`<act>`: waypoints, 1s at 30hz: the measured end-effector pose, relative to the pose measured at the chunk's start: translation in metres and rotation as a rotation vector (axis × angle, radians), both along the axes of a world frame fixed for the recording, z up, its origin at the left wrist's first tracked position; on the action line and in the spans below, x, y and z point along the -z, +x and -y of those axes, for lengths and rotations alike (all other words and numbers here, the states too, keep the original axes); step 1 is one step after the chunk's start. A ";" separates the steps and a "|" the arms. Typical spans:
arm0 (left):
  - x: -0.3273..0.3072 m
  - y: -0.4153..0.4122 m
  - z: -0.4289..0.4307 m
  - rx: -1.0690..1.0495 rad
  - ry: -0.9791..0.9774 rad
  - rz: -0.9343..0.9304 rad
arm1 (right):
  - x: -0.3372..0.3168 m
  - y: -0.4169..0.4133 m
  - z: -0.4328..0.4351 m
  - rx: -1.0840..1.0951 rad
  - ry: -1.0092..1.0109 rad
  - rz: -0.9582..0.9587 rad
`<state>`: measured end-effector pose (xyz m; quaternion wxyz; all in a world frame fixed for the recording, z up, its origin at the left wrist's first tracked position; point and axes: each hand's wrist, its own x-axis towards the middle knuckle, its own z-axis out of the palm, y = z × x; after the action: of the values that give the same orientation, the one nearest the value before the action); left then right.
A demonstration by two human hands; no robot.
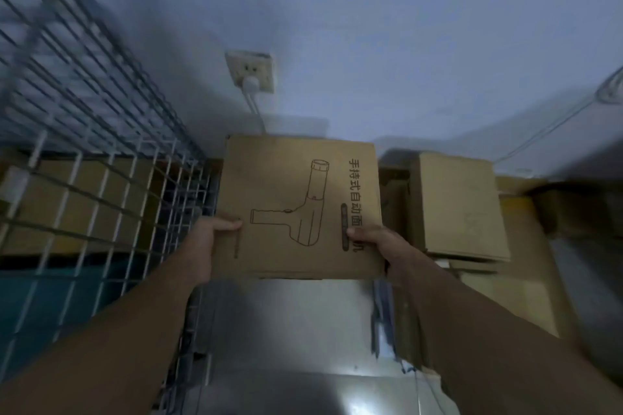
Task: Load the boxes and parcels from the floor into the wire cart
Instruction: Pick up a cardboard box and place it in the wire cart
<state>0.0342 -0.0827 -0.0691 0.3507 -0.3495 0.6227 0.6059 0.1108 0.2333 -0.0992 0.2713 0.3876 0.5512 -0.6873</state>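
Note:
I hold a flat brown cardboard box [286,185] in both hands at the centre of the head view; its top carries a line drawing of a handheld device and printed characters. My left hand [205,246] grips the box's near left corner, thumb on top. My right hand [381,246] grips the near right corner the same way. The wire cart [101,158] stands to the left, its white mesh side wall just beside the box. Inside the cart I can make out brown boxes and something blue. More cardboard boxes [462,205] lie stacked on the floor to the right.
A pale wall rises straight ahead with a socket [251,72] and a white plug whose cable drops behind the held box. A thin cable [556,125] runs along the wall at right. Shiny floor tiles [286,330] show below the box.

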 end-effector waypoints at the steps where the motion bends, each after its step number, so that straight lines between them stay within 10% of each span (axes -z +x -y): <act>1: -0.028 -0.002 -0.008 -0.004 0.031 -0.031 | -0.026 -0.005 -0.006 -0.003 0.010 -0.044; 30: -0.913 0.028 -0.093 -0.080 0.253 -1.241 | -0.923 0.037 -0.095 -0.024 0.292 -1.148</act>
<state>0.0619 0.0107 0.8436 -0.0597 0.0879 0.6203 0.7772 0.1478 0.3283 0.8237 -0.1185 -0.0193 0.7029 -0.7010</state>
